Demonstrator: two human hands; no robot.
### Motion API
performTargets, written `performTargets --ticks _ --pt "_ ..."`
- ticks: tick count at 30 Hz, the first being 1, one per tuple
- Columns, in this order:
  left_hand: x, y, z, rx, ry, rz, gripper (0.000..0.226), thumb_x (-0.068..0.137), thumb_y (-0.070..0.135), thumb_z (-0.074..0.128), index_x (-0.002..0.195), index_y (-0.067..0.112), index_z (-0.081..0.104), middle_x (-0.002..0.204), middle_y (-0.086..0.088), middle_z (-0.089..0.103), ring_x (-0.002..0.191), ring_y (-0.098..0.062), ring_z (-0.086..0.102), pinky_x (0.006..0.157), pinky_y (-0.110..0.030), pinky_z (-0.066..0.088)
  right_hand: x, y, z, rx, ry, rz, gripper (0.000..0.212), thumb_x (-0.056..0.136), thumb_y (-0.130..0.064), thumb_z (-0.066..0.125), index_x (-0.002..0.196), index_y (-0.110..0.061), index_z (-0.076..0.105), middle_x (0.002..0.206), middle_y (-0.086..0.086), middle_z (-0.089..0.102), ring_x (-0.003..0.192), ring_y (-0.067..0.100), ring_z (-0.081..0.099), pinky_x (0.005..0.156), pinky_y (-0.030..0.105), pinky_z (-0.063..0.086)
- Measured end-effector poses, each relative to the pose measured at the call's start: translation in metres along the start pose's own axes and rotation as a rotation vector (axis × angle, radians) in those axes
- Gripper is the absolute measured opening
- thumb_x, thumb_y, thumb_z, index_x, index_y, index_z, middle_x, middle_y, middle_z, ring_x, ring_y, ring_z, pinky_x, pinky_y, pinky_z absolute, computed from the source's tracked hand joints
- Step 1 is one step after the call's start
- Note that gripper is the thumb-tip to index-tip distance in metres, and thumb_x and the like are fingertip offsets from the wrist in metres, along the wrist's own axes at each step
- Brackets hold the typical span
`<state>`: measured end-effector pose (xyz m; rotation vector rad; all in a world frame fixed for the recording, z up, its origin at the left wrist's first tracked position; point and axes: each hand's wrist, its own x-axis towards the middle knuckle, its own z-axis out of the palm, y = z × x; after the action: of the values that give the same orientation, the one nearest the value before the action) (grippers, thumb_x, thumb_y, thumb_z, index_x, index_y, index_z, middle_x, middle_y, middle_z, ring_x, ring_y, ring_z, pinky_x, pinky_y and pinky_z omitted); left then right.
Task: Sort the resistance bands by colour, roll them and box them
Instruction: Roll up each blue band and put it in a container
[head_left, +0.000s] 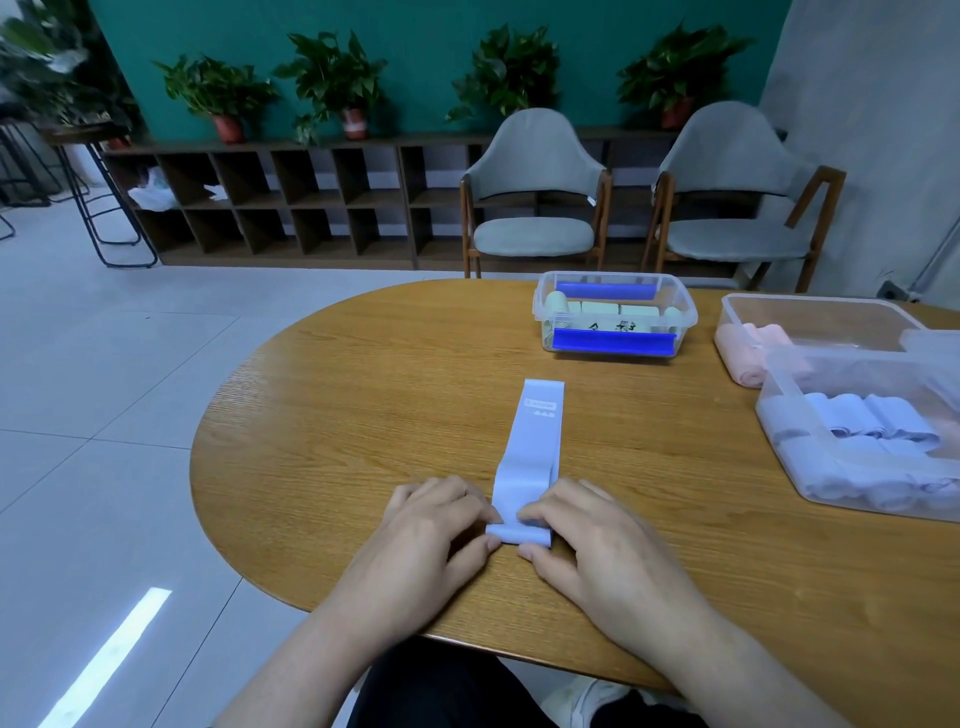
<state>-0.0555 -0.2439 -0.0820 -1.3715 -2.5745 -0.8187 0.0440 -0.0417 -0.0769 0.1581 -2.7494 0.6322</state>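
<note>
both hands, left hand (431, 525) and right hand (576, 530), pinched the near end of the blue band (535, 441) with curled fingers, starting its roll; next came rolling forward evenly.

A pale lilac band (532, 447) lies on the wood-grain brown table (363, 415); a clear box (614, 317) has blue clips and pale green rolls.

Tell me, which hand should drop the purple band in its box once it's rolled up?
Probably the right hand. The box of lilac rolls sits on that side of the lilac band; the left hand would have to cross over.
</note>
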Motion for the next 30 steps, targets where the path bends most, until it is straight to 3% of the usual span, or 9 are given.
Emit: performTargets --ticks 3,9,17,19,23,26,30 --pt "0.0 0.0 0.001 0.007 0.0 -0.005 0.03 0.096 0.054 0.045 0.108 0.038 0.067 0.108 0.028 0.051 0.11 0.007 0.045 0.101 -0.022 0.027 0.0 0.001 0.0 0.02 -0.007 0.006 0.016 0.092 -0.048 0.056 0.098 -0.034 0.062 0.099 -0.019 0.051 0.098 0.0 0.048 0.081 0.028 0.046" --pt "0.001 0.0 0.0 -0.011 -0.004 -0.004 0.026 0.091 0.054 0.052 0.109 0.039 0.065 0.11 0.028 0.053 0.11 0.006 0.047 0.103 -0.027 0.03 0.0 0.001 0.0 -0.007 -0.01 -0.01 0.033 0.093 -0.053 0.04 0.099 -0.033 0.066 0.097 -0.019 0.047 0.095 0.003 0.048 0.08 0.03 0.047" --pt "0.006 0.0 -0.008 -0.177 0.019 -0.061 0.037 0.098 0.048 0.041 0.122 0.036 0.066 0.124 0.027 0.052 0.124 0.001 0.047 0.106 -0.03 0.034 -0.004 0.003 -0.002 0.015 0.034 -0.024 0.023 0.091 -0.049 0.051 0.099 -0.033 0.066 0.096 -0.02 0.048 0.092 0.002 0.048 0.078 0.029 0.049" --pt "0.017 -0.002 -0.009 -0.108 -0.061 -0.006 0.043 0.101 0.046 0.036 0.133 0.034 0.061 0.138 0.027 0.049 0.133 0.003 0.041 0.111 -0.032 0.032 -0.008 0.005 -0.005 -0.011 0.043 -0.042 0.022 0.091 -0.047 0.053 0.099 -0.032 0.066 0.096 -0.02 0.048 0.09 0.002 0.047 0.078 0.027 0.047" --pt "0.049 0.003 0.0 0.079 -0.301 0.126 0.044 0.108 0.04 0.037 0.151 0.035 0.044 0.162 0.019 0.029 0.15 0.003 0.015 0.122 -0.03 0.01 -0.018 0.015 -0.015 -0.071 0.034 -0.075 0.02 0.092 -0.049 0.053 0.1 -0.036 0.065 0.098 -0.02 0.048 0.089 0.003 0.045 0.077 0.029 0.046" --pt "0.071 0.005 0.008 0.162 -0.387 0.094 0.049 0.109 0.043 0.035 0.157 0.036 0.031 0.167 0.019 0.015 0.152 0.003 0.004 0.125 -0.036 0.001 -0.022 0.022 -0.021 -0.093 0.002 -0.073 0.022 0.096 -0.052 0.048 0.099 -0.037 0.064 0.1 -0.021 0.047 0.092 0.001 0.043 0.079 0.032 0.043" --pt "0.098 -0.004 0.015 0.181 -0.373 0.024 0.048 0.109 0.046 0.03 0.156 0.039 0.032 0.166 0.021 0.014 0.153 0.001 0.005 0.125 -0.045 0.002 -0.021 0.029 -0.022 -0.065 -0.069 -0.086 0.03 0.1 -0.055 0.04 0.105 -0.038 0.065 0.103 -0.023 0.049 0.097 -0.001 0.043 0.086 0.033 0.04"
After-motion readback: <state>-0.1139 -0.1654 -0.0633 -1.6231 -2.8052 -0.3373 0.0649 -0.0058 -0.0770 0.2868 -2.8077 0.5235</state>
